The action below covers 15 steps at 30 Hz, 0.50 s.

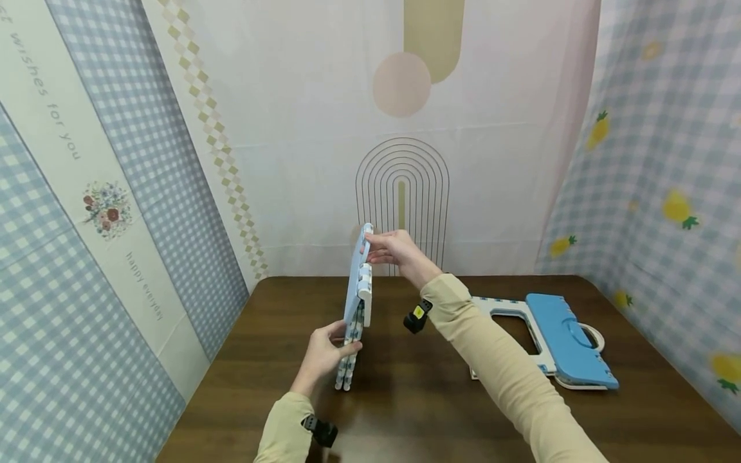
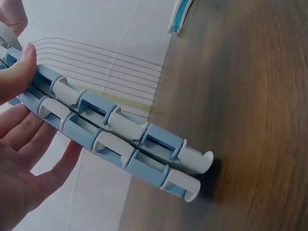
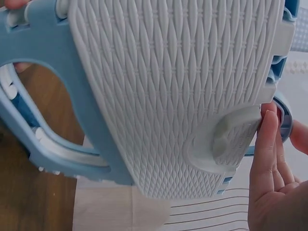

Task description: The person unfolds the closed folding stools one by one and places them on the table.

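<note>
A folding plastic step stool (image 1: pixel 353 283) in white and light blue stands on edge above the brown table, seen nearly edge-on in the head view. My left hand (image 1: pixel 321 354) grips its folded leg panels low down, thumb on one side and fingers on the other. In the left wrist view two rows of blue and white hinges (image 2: pixel 110 127) lie side by side. Up at the top, my right hand (image 1: pixel 399 251) holds the stool's carry handle (image 3: pixel 285 118) between thumb and fingers. The right wrist view shows a woven-textured white panel (image 3: pixel 159 96) and a blue leg frame (image 3: pixel 82 106).
A second folding stool (image 1: pixel 573 344), with blue top panel and white leg frame, lies on the table (image 1: pixel 417 399) at the right, partly behind my right forearm. Patterned cloths hang behind the table and along both sides.
</note>
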Each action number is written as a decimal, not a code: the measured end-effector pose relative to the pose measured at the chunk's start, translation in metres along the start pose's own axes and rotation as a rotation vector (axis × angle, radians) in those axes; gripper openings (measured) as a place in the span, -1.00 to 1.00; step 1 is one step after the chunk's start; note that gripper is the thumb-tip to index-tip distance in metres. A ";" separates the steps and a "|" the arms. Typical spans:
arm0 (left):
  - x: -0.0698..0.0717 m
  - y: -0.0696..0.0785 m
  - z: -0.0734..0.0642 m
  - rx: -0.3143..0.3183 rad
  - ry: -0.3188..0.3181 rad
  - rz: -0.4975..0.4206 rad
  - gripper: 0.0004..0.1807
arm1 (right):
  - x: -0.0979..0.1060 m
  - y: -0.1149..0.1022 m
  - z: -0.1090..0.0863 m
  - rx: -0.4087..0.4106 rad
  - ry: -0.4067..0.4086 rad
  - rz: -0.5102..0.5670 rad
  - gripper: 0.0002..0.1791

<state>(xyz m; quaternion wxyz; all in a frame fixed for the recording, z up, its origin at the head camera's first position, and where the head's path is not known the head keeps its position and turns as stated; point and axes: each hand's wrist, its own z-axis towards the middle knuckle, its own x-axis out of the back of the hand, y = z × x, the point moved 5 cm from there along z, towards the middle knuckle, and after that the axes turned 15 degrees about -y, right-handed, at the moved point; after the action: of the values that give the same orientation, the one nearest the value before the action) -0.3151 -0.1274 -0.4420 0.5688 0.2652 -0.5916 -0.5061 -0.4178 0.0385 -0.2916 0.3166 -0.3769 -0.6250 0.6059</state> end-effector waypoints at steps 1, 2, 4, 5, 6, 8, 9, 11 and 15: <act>0.002 -0.003 0.002 0.005 0.001 -0.014 -0.50 | -0.002 -0.001 0.005 0.001 -0.009 -0.003 -0.59; 0.003 -0.005 0.003 0.003 0.003 -0.025 -0.50 | -0.004 -0.001 0.010 0.002 -0.018 -0.007 -0.59; 0.007 -0.011 0.006 -0.001 0.008 -0.041 -0.52 | -0.009 -0.003 0.019 0.006 -0.045 -0.030 -0.58; 0.009 -0.013 0.007 -0.004 0.013 -0.050 -0.53 | -0.010 -0.003 0.023 0.006 -0.059 -0.043 -0.58; 0.011 -0.016 0.009 0.002 0.020 -0.062 -0.55 | -0.012 -0.003 0.028 0.005 -0.074 -0.055 -0.59; 0.017 -0.022 0.007 0.006 0.023 -0.074 -0.57 | -0.019 -0.002 0.032 0.006 -0.094 -0.077 -0.60; 0.020 -0.025 0.006 0.010 0.023 -0.081 -0.58 | -0.022 -0.002 0.034 0.008 -0.104 -0.085 -0.61; 0.026 -0.031 0.003 0.015 0.024 -0.095 -0.58 | -0.028 0.001 0.038 0.009 -0.119 -0.090 -0.62; 0.038 -0.044 -0.001 0.025 0.026 -0.098 -0.57 | -0.039 0.008 0.048 0.005 -0.126 -0.065 -0.65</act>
<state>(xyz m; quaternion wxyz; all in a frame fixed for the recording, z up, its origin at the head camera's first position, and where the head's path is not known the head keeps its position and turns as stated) -0.3333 -0.1770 -0.4659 0.5476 0.3074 -0.5768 -0.5224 -0.4380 -0.0197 -0.3003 0.2970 -0.3166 -0.6543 0.6192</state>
